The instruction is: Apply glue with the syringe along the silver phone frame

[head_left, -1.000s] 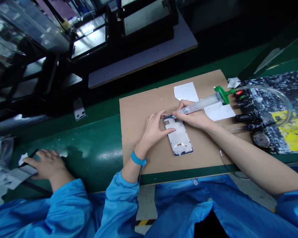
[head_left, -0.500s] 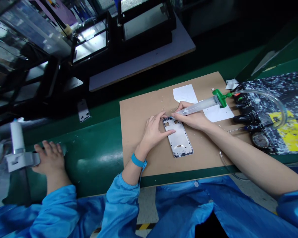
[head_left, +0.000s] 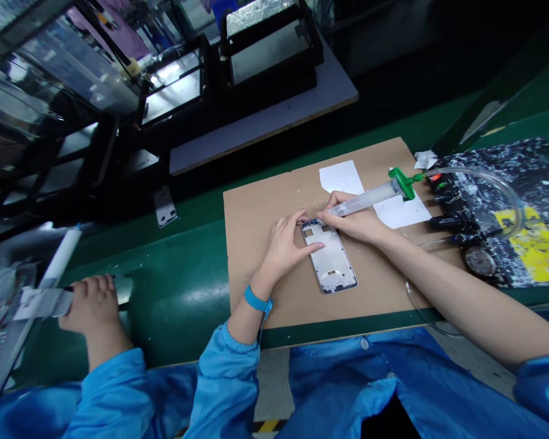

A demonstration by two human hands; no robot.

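Note:
A silver metal phone frame (head_left: 332, 262) with cut-out openings lies on a brown cardboard sheet (head_left: 265, 244). My left hand (head_left: 283, 247), wearing a blue wrist strap (head_left: 257, 299), clasps the frame's upper edge between thumb and fingers. My right hand (head_left: 352, 219) is shut on a clear syringe (head_left: 370, 200) with a green cap (head_left: 402, 184), its tip at the frame's top edge. At the far left, a co-worker's hand (head_left: 94, 311) holds a white tube (head_left: 61, 256) on a grey holder.
Two white paper sheets (head_left: 341, 177) lie under the syringe. A dispenser control panel (head_left: 448, 207) with a gauge (head_left: 479, 261) and clear hose (head_left: 507, 189) stands to the right. Green bench surface (head_left: 178, 299) runs beneath; dark racks with glass panels (head_left: 174, 85) stand beyond.
The co-worker's white tube has tilted to the right. My hands and the syringe stay on the frame, and the whole view has shifted slightly.

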